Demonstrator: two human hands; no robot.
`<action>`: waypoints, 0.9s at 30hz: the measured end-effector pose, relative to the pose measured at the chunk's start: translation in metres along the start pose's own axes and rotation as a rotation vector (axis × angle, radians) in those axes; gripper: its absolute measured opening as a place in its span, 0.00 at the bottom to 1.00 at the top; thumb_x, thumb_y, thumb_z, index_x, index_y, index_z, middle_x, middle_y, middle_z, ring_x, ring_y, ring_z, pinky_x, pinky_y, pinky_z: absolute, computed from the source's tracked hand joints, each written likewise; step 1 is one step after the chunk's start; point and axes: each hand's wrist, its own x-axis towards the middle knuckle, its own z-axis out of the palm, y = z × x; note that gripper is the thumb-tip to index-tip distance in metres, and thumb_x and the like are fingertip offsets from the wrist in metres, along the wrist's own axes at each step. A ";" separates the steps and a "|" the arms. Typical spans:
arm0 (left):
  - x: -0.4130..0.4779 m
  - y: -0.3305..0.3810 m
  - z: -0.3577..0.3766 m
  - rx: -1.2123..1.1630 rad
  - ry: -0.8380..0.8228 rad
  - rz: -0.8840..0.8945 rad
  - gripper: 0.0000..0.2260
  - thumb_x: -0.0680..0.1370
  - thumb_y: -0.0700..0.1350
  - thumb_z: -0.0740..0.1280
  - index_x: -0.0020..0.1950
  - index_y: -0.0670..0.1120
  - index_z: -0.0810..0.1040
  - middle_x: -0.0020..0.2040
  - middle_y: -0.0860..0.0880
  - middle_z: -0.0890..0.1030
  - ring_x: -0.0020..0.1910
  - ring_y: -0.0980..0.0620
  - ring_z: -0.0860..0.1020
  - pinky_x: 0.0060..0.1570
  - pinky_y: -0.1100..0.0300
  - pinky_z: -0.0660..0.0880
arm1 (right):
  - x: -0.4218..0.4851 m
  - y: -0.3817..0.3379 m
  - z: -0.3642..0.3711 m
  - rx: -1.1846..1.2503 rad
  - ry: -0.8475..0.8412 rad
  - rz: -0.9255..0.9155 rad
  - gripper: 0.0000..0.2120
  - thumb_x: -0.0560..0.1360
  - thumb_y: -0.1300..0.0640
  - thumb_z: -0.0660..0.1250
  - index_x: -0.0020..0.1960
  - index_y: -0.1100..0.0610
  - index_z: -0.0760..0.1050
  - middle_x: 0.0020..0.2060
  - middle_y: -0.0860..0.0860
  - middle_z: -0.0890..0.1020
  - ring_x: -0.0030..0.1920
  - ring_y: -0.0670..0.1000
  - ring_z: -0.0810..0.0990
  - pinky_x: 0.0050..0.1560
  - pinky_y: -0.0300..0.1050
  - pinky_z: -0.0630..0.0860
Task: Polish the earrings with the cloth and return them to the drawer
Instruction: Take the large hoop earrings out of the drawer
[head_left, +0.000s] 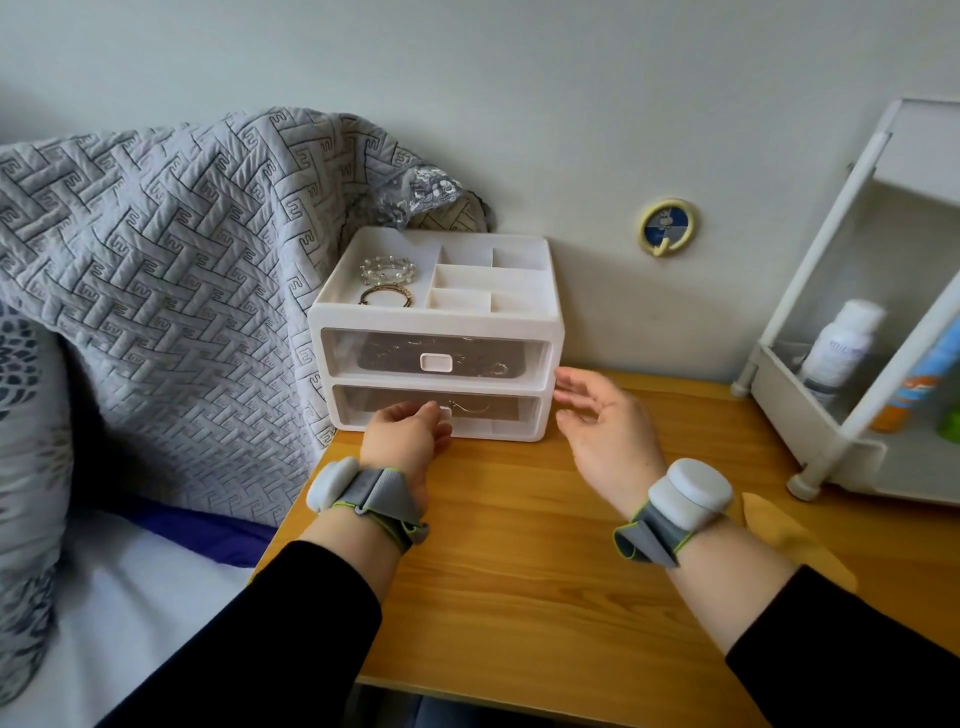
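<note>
A white jewellery organiser (550, 322) with two clear-fronted drawers stands at the back of the wooden table (519, 597). My left hand (408, 434) pinches the small white handle of the lower drawer (498, 413), which is closed. Thin wire earrings (470, 406) show faintly through that drawer's front. My right hand (605, 423) hovers with relaxed fingers beside the organiser's right front corner, holding nothing. The upper drawer (436, 353) is closed, with dark contents inside. A yellowish cloth (789, 535) lies on the table to the right of my right wrist.
Two bracelets (387, 283) lie in the organiser's top tray. A quilted grey blanket (156, 291) drapes to the left, over a bed. A white shelf unit (852, 364) with bottles stands at the right. A round hook (666, 227) is stuck on the wall.
</note>
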 end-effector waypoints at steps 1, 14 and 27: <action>0.003 -0.002 0.001 0.025 0.010 -0.009 0.10 0.78 0.40 0.65 0.58 0.40 0.71 0.41 0.45 0.79 0.36 0.50 0.78 0.43 0.58 0.78 | 0.000 0.000 0.000 0.001 -0.002 0.003 0.22 0.75 0.69 0.63 0.66 0.52 0.73 0.60 0.46 0.78 0.58 0.41 0.76 0.55 0.32 0.72; 0.011 -0.005 0.003 0.234 0.062 0.003 0.09 0.75 0.46 0.69 0.42 0.49 0.69 0.39 0.47 0.79 0.35 0.46 0.79 0.52 0.43 0.79 | 0.000 -0.005 -0.003 -0.054 -0.011 0.018 0.20 0.76 0.68 0.62 0.65 0.53 0.73 0.60 0.47 0.79 0.56 0.39 0.76 0.47 0.20 0.68; 0.015 -0.008 0.004 -0.052 0.068 -0.058 0.07 0.77 0.39 0.67 0.43 0.45 0.69 0.37 0.45 0.77 0.31 0.51 0.77 0.29 0.62 0.74 | -0.001 -0.008 -0.004 -0.105 -0.019 0.036 0.20 0.76 0.66 0.63 0.66 0.53 0.73 0.60 0.47 0.79 0.57 0.40 0.76 0.46 0.21 0.68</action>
